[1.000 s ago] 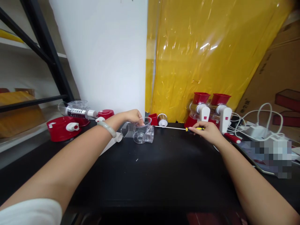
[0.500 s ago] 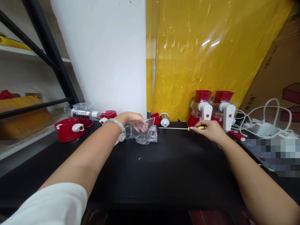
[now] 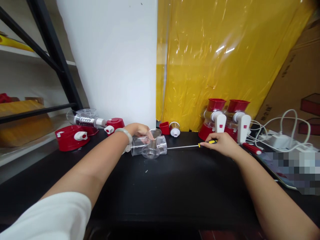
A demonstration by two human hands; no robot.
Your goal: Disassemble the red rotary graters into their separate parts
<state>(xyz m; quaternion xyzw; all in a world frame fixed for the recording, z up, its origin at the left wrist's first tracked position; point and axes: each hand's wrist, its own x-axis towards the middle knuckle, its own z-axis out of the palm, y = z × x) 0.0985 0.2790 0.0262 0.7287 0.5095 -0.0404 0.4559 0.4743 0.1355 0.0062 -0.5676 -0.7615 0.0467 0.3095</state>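
My left hand [image 3: 140, 129], a pale bangle on its wrist, is closed on a clear plastic grater housing [image 3: 150, 152] from behind; its fingers show partly through the plastic. The housing's round flange faces me, and its short tube points right. My right hand [image 3: 221, 142] pinches the yellow-and-black handle of a screwdriver [image 3: 185, 146]. The thin shaft points left, its tip at the housing's right end; I cannot tell whether it touches or goes inside. A white part lies partly hidden by my left wrist.
Two assembled red-and-white drum graters [image 3: 217, 113] stand at the back right. A grating drum [image 3: 175, 129] and red hopper [image 3: 164, 128] lie at centre back. Red bases [image 3: 72, 139] sit left. A red-handled tool [image 3: 252, 148], white cables [image 3: 295, 138] and a tablet-like device are right.
The clear housing has turned in my left hand, bringing its flange towards me. My right hand has brought the screwdriver slightly nearer to me, its tip now level with the housing's end.
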